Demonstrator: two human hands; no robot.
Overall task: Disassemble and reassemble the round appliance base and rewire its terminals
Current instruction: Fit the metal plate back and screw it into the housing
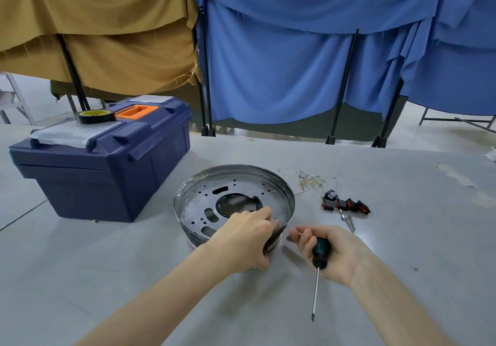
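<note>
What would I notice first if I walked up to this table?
Probably the shiny round metal appliance base in the middle, with the left hand gripping its near rim. Right beside it, the right hand holds a green-handled screwdriver, and a big dark blue plastic toolbox sits at the left.

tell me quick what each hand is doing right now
Left hand: grips the near rim of the round base.
Right hand: holds the screwdriver by its handle.
</note>
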